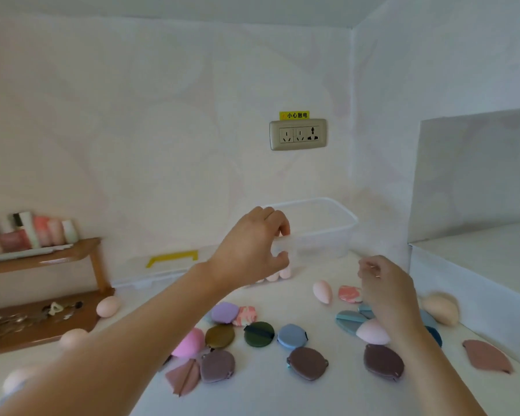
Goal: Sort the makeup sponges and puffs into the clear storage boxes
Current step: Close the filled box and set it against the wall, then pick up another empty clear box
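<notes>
My left hand [252, 244] grips the near rim of a clear storage box [327, 226] at the back of the white surface, fingers over the edge and thumb beneath. Pale pink sponges [279, 273] show just under that hand. My right hand [385, 292] hovers over the right-hand pile with curled fingers, back to the camera; nothing shows in it. Scattered puffs lie in front: lilac [225, 312], olive [219, 336], dark green [259, 334], blue [291, 336], brown [307, 363]. Egg sponges include a pink one [322, 291] and a beige one [440, 307].
A second clear container with a yellow handle [172, 259] lies at the back left. A wooden shelf [42, 259] with cosmetic tubes stands on the left, small trinkets on its lower board. A raised white block [478, 265] borders the right. A wall socket [297, 134] sits above the box.
</notes>
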Action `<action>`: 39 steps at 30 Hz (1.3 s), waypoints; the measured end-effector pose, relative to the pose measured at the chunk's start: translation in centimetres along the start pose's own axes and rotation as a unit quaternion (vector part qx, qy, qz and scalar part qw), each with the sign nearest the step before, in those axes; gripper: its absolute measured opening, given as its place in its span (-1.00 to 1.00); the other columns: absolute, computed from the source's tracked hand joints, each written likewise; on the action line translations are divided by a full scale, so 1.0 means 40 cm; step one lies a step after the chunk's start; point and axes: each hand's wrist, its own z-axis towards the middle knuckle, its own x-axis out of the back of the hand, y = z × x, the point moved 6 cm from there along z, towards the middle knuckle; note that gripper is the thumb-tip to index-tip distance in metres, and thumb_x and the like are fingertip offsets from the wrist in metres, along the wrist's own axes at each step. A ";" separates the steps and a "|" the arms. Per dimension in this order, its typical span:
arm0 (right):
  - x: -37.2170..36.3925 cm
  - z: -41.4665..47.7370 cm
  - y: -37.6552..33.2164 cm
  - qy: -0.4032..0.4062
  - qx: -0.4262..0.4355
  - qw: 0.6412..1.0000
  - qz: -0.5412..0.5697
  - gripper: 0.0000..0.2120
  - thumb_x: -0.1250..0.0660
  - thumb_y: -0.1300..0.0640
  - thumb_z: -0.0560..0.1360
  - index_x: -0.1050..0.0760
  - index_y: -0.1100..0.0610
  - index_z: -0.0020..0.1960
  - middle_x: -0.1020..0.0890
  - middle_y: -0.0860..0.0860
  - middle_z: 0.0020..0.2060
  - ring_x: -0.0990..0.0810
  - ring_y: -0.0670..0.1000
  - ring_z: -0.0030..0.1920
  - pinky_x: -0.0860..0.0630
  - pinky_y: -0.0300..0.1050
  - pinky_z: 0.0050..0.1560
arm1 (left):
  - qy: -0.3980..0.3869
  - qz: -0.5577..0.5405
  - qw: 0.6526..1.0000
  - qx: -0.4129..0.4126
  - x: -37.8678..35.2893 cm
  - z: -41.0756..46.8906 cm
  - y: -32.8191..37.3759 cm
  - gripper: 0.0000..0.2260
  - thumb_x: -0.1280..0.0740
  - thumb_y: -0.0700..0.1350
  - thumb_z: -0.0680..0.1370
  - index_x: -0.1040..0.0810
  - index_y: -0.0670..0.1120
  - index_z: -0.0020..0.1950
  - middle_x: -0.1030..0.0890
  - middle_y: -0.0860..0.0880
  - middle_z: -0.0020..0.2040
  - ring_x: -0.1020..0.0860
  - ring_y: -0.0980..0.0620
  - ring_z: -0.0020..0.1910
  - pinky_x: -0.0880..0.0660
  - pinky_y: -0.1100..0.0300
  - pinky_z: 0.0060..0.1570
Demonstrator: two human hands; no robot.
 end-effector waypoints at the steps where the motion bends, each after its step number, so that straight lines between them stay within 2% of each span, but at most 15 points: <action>1: 0.010 -0.014 -0.006 0.000 -0.005 0.998 0.067 -0.79 -0.13 0.10 0.62 -0.50 0.14 0.11 -0.63 0.06 -0.03 -0.55 0.02 -0.17 -0.40 -0.27 -0.25 | -0.001 -0.003 1.000 0.002 0.018 -0.023 0.005 -0.77 -0.40 -0.11 0.38 -0.50 -0.12 -0.01 -0.43 0.06 -0.17 -0.35 0.07 -0.17 -0.23 0.36 -0.23; 3: 0.018 -0.049 -0.034 -0.025 -0.038 0.977 0.208 -0.76 -0.15 0.03 0.61 -0.49 0.17 0.05 -0.64 0.15 -0.11 -0.61 0.14 -0.25 -0.48 -0.24 -0.33 | -0.004 0.000 1.000 -0.002 0.062 -0.074 0.015 -0.77 -0.41 -0.11 0.37 -0.50 -0.11 -0.02 -0.43 0.06 -0.18 -0.34 0.08 -0.18 -0.25 0.34 -0.19; 5: 0.014 -0.080 -0.059 -0.059 -0.069 0.958 0.273 -0.66 -0.17 -0.11 0.58 -0.47 0.16 0.07 -0.63 0.21 -0.18 -0.61 0.26 -0.24 -0.53 -0.04 -0.26 | 0.000 0.008 1.000 -0.009 0.093 -0.124 0.024 -0.78 -0.42 -0.12 0.35 -0.51 -0.11 -0.05 -0.47 0.02 -0.20 -0.37 0.06 -0.20 -0.32 0.25 -0.16; 8: -0.003 -0.139 -0.086 -0.110 -0.082 0.954 0.267 -0.62 -0.27 -0.20 0.49 -0.47 0.12 0.04 -0.55 0.16 -0.30 -0.56 0.11 -0.40 -0.48 -0.12 -0.38 | 0.005 0.007 1.000 0.010 0.123 -0.205 0.038 -0.78 -0.41 -0.14 0.30 -0.49 -0.09 -0.09 -0.46 0.03 -0.23 -0.34 0.08 -0.24 -0.27 0.27 -0.19; 10: -0.022 -0.189 -0.104 -0.141 -0.087 0.948 0.271 -0.61 -0.33 -0.20 0.44 -0.47 0.12 0.01 -0.52 0.12 -0.32 -0.54 0.06 -0.44 -0.46 -0.17 -0.44 | 0.020 0.004 1.000 0.023 0.140 -0.261 0.057 -0.76 -0.41 -0.14 0.27 -0.47 -0.07 -0.11 -0.44 0.04 -0.25 -0.27 0.12 -0.24 -0.20 0.32 -0.19; 13: -0.049 -0.265 -0.125 -0.157 -0.102 0.939 0.288 -0.66 -0.38 -0.10 0.45 -0.44 0.16 -0.02 -0.49 0.12 -0.29 -0.58 0.12 -0.37 -0.55 -0.12 -0.39 | 0.040 -0.006 0.998 0.047 0.153 -0.342 0.088 -0.78 -0.40 -0.15 0.28 -0.48 -0.05 -0.12 -0.46 0.05 -0.23 -0.21 0.19 -0.23 -0.20 0.35 -0.14; 16: -0.071 -0.341 -0.134 -0.156 -0.125 0.922 0.331 -0.75 -0.41 0.06 0.47 -0.43 0.20 -0.02 -0.48 0.15 -0.35 -0.60 0.14 -0.39 -0.60 -0.14 -0.40 | 0.033 -0.015 0.996 0.076 0.159 -0.424 0.119 -0.76 -0.43 -0.15 0.28 -0.49 -0.01 -0.10 -0.48 0.07 -0.21 -0.35 0.13 -0.21 -0.32 0.31 -0.10; 19: -0.087 -0.401 -0.130 -0.163 -0.141 0.912 0.349 -0.74 -0.41 0.11 0.48 -0.42 0.19 0.07 -0.47 0.13 -0.39 -0.61 0.14 -0.38 -0.60 -0.17 -0.42 | 0.026 -0.027 0.994 0.107 0.170 -0.497 0.136 -0.76 -0.46 -0.12 0.29 -0.51 0.02 -0.09 -0.51 0.10 -0.19 -0.41 0.13 -0.18 -0.43 0.25 -0.09; 22: -0.100 -0.451 -0.121 -0.173 -0.135 0.922 0.318 -0.83 -0.41 0.12 0.48 -0.47 0.15 -0.01 -0.49 0.14 -0.30 -0.62 0.11 -0.38 -0.62 -0.10 -0.32 | 0.022 -0.025 0.993 0.116 0.182 -0.561 0.151 -0.73 -0.50 -0.13 0.25 -0.51 0.03 -0.13 -0.51 0.13 -0.22 -0.36 0.18 -0.19 -0.36 0.37 -0.08; 25: -0.129 -0.488 -0.109 -0.174 -0.122 0.938 0.273 -0.82 -0.38 0.16 0.48 -0.48 0.21 0.02 -0.53 0.18 -0.16 -0.59 0.08 -0.27 -0.59 -0.11 -0.23 | 0.013 -0.015 0.992 0.127 0.179 -0.618 0.151 -0.71 -0.51 -0.09 0.24 -0.48 0.06 -0.14 -0.48 0.16 -0.24 -0.29 0.21 -0.22 -0.33 0.39 -0.16; 28: -0.163 -0.512 -0.114 -0.173 -0.131 0.941 0.260 -0.81 -0.34 0.24 0.47 -0.44 0.28 0.04 -0.46 0.13 -0.26 -0.49 0.03 -0.33 -0.51 -0.12 -0.24 | 0.013 0.010 0.990 0.137 0.183 -0.655 0.134 -0.72 -0.47 -0.02 0.25 -0.45 0.08 -0.13 -0.46 0.17 -0.24 -0.31 0.18 -0.21 -0.31 0.35 -0.12; 30: -0.176 -0.516 -0.131 -0.169 -0.126 0.942 0.262 -0.91 -0.31 0.27 0.46 -0.41 0.24 -0.08 -0.37 0.11 -0.32 -0.41 0.00 -0.41 -0.42 -0.11 -0.30 | 0.014 0.006 0.990 0.138 0.189 -0.669 0.127 -0.72 -0.43 0.03 0.29 -0.44 0.08 -0.08 -0.46 0.15 -0.16 -0.33 0.18 -0.14 -0.33 0.32 -0.07; 32: -0.180 -0.524 -0.151 -0.167 -0.119 0.943 0.262 -0.88 -0.29 0.26 0.46 -0.34 0.19 -0.16 -0.31 0.09 -0.33 -0.35 0.00 -0.43 -0.36 -0.15 -0.36 | 0.010 -0.005 0.991 0.135 0.197 -0.679 0.128 -0.68 -0.38 0.11 0.34 -0.41 0.10 0.03 -0.45 0.14 -0.01 -0.34 0.16 0.01 -0.32 0.29 0.07; 35: -0.185 -0.557 -0.167 -0.174 -0.116 0.944 0.256 -0.86 -0.30 0.22 0.48 -0.35 0.21 -0.05 -0.34 0.06 -0.31 -0.35 0.01 -0.40 -0.34 -0.18 -0.37 | -0.015 -0.007 0.989 0.145 0.207 -0.696 0.124 -0.52 -0.31 0.26 0.39 -0.37 0.14 0.24 -0.43 0.13 0.22 -0.33 0.14 0.23 -0.26 0.20 0.26; 39: -0.198 -0.603 -0.153 -0.178 -0.122 0.943 0.255 -0.87 -0.28 0.21 0.47 -0.31 0.18 -0.11 -0.33 0.06 -0.33 -0.34 0.02 -0.39 -0.35 -0.25 -0.43 | -0.038 0.008 0.990 0.139 0.226 -0.717 0.115 -0.46 -0.28 0.33 0.38 -0.46 0.13 0.29 -0.51 0.10 0.25 -0.46 0.08 0.25 -0.31 0.07 0.28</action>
